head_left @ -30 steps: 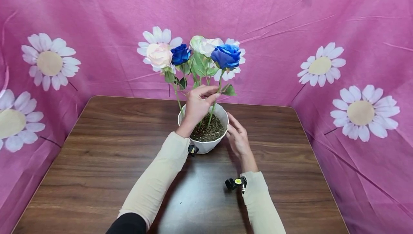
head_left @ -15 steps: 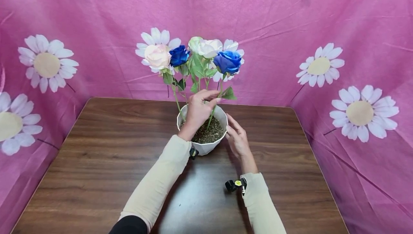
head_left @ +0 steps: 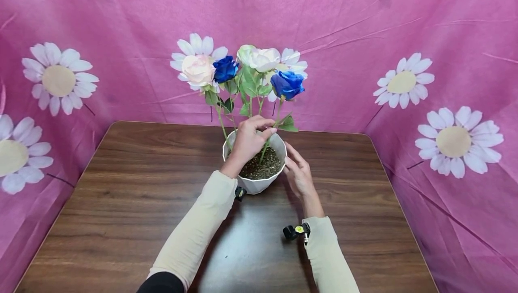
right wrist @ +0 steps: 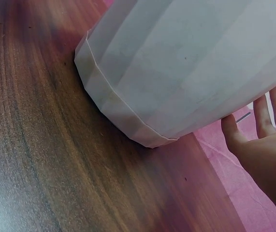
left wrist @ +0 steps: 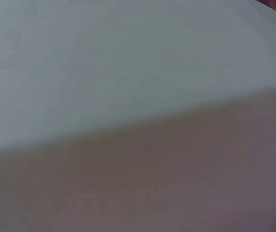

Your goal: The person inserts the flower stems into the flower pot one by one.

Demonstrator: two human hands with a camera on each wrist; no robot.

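Note:
In the head view my left hand [head_left: 247, 144] reaches over a white faceted flower pot [head_left: 256, 187] and pinches the stem of a blue rose [head_left: 288, 85] between thumb and fingers. That stem runs down into the dark soil [head_left: 261, 170]. My right hand [head_left: 300, 177] touches the pot's right side with its fingers extended; in the right wrist view those fingertips [right wrist: 229, 126] lie against the pot wall [right wrist: 176, 67]. A pale surface and a skin-toned area fill the left wrist view, too blurred to show the fingers.
Other flowers stand in the pot: a pale pink rose [head_left: 198, 71], a smaller dark blue rose [head_left: 225, 68] and white-green blooms [head_left: 264, 59]. The pot is on a brown wooden table [head_left: 141, 185]. A pink cloth with printed daisies [head_left: 332, 23] surrounds the back and sides.
The blue rose at the right has sunk and shifted slightly right, with my left hand lowering a little along with it. My right hand stays against the pot.

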